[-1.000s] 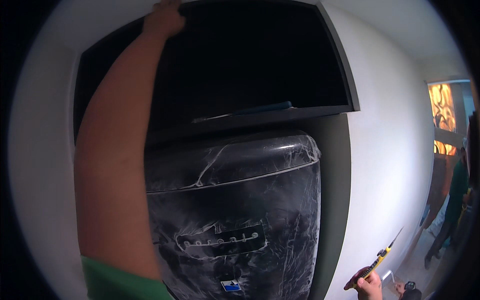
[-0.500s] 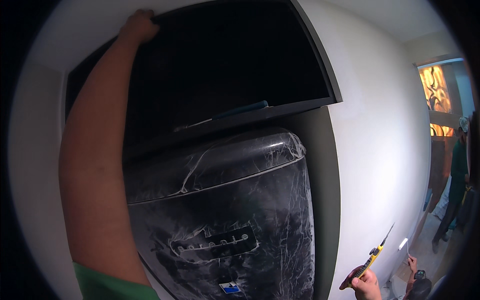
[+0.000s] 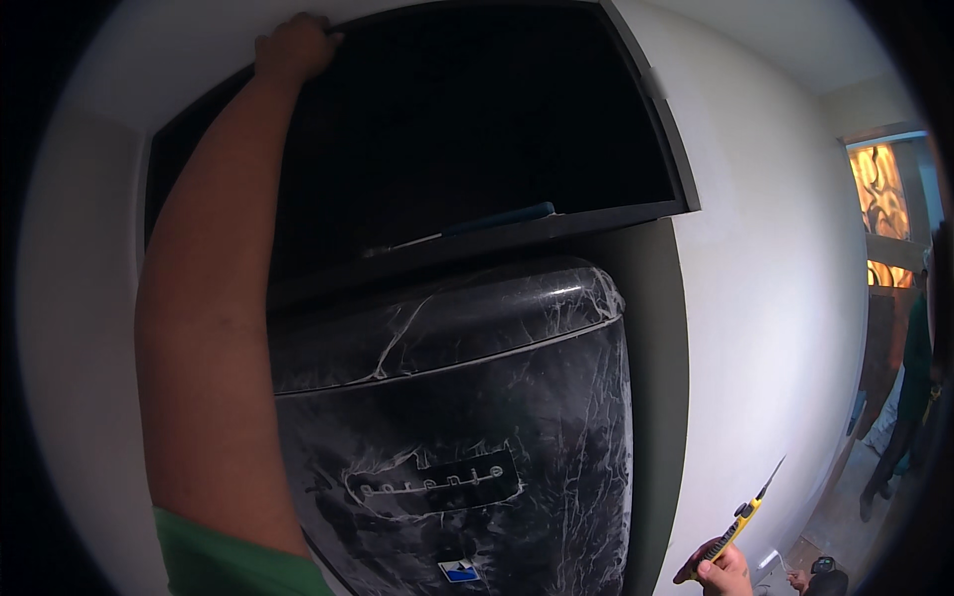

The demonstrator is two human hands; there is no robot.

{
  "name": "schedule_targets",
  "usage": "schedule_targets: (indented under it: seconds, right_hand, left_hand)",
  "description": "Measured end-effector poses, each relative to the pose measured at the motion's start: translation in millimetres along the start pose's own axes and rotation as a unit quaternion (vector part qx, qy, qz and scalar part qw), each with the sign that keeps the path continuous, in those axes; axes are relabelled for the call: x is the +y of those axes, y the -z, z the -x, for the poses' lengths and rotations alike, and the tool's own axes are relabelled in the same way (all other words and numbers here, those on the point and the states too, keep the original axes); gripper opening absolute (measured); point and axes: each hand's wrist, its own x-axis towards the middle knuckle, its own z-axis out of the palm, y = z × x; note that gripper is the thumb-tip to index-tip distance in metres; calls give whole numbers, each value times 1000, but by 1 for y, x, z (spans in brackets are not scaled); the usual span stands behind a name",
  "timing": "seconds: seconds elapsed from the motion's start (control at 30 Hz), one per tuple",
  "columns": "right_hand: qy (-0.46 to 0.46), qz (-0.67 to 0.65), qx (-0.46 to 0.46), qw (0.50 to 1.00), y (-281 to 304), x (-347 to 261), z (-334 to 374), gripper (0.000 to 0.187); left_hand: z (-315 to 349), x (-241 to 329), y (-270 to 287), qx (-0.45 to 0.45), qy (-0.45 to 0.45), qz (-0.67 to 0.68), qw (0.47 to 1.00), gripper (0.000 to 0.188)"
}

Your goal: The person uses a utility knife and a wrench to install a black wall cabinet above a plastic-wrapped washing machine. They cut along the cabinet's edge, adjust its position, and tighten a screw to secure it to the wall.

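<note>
My left hand (image 3: 294,47) reaches high and rests with curled fingers on the top edge of a dark open wall recess (image 3: 467,129). Below the recess stands a black fridge (image 3: 467,417) wrapped in clear plastic film. My right hand (image 3: 723,573) is low at the right, gripping a yellow utility knife (image 3: 740,519) with its blade out and pointing up. A long thin blue-handled tool (image 3: 477,223) lies on the shelf above the fridge.
A white wall (image 3: 785,298) runs to the right of the niche. Far right, another person (image 3: 909,397) in dark green stands by a doorway with an orange-lit panel (image 3: 879,194). Small objects (image 3: 825,566) lie on the floor there.
The view has swung, so the recess and fridge sit further right in frame. My left hand stays on the top edge; my right hand still holds the knife low at the right.
</note>
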Motion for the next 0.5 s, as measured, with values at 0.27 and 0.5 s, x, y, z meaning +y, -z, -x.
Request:
schedule_targets:
  seconds: [0.27,0.5]
  right_hand:
    - [-32,19,-8,999,10,2,-3,34]
    - [28,30,14,999,-11,-5,15,26]
  left_hand:
    - [2,-5,2,-7,6,23,1000,47]
    - [-31,30,-5,-34,9,91,995,47]
